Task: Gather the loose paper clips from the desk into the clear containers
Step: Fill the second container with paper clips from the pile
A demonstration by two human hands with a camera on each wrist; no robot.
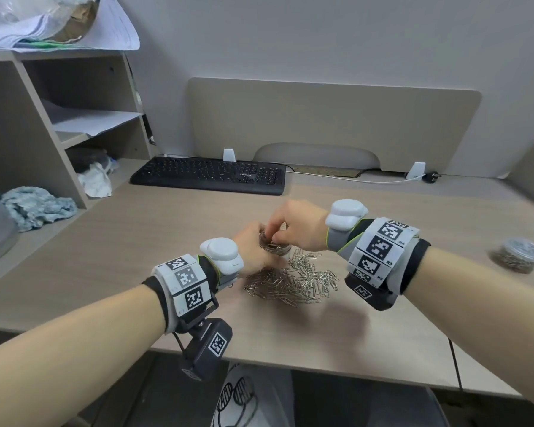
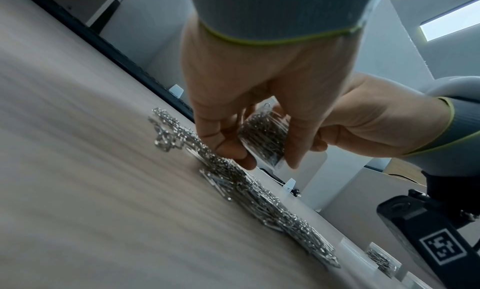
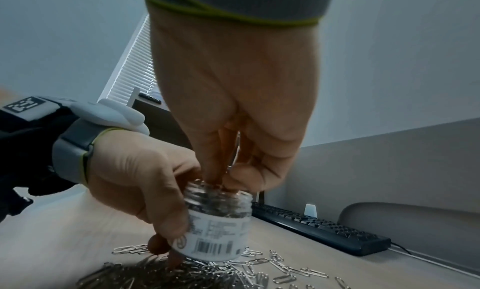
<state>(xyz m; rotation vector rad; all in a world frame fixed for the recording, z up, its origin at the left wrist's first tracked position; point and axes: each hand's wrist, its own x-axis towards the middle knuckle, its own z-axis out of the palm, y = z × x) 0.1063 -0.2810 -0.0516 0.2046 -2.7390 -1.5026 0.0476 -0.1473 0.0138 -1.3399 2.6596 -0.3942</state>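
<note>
Right hand (image 3: 233, 112) fills the wrist view, fingers bunched into a narrow pinch over the mouth of the clear container (image 3: 221, 225), with a paper clip or two caught between the fingertips (image 3: 228, 182). Left hand (image 3: 137, 182) wraps the container's side, thumb and fingers curled round the labelled wall, holding it tilted just above the heap. It already looks close to full, clips reaching up near the rim.

Now the drop. My read: get the fingertips right down into the opening before letting go, because a clip released from above the rim can bounce off the packed ones and land back on the worktop (image 1: 136, 241). Levelling the container would help too; tilted as it is, a fresh clip may slide out. With so little room left, a gentle press or shake to settle the contents seems wise.

Below the hands, loose paper clips (image 1: 293, 282) lie in a tangled pile on the worktop, many hooked together, so small pinches should lift cleaner than big grabs. Plenty remain, so I judge the gathering only partly done.

Well off to the right stands a second container (image 1: 517, 254), also holding clips. Swapping to another container soon may be the smarter call. Further back, a black keyboard (image 1: 210, 175) sits against the divider, clear of the action.
</note>
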